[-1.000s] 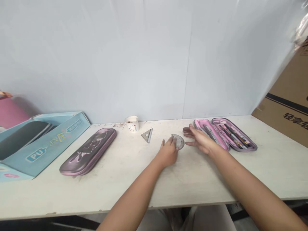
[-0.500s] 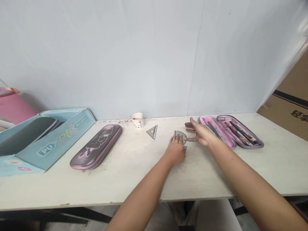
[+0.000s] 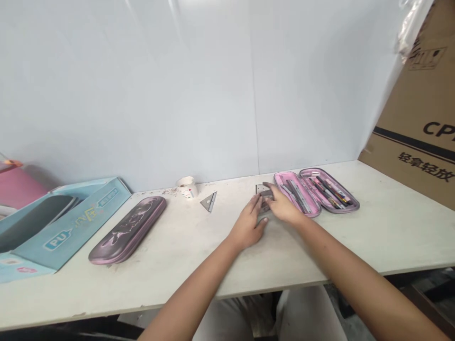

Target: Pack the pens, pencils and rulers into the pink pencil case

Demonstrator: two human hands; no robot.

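Note:
A clear protractor [image 3: 260,189] lies on the white table, partly covered by both my hands. My left hand [image 3: 248,225] rests with its fingers stretched flat on the protractor's left part, its thumb held apart. From the right, my right hand [image 3: 283,204] reaches over the protractor with fingers and thumb spread, touching or just above it. Beside that hand, an open pink-lined pencil case [image 3: 317,211] holds several pens [image 3: 332,193] in one half and grey ruler-like tools [image 3: 298,195] in the other. Left of my hands lies a clear set square [image 3: 209,201].
A paper cup [image 3: 187,188] stands near the wall, with crumbs beside it. A closed dark pencil case [image 3: 130,230] lies to the left, next to a light-blue box [image 3: 85,226] with a dark case inside. A cardboard box [image 3: 419,123] stands at the right.
My right hand has moved left, from beside the protractor to over it. My left hand stays on the protractor. The view has turned to the right.

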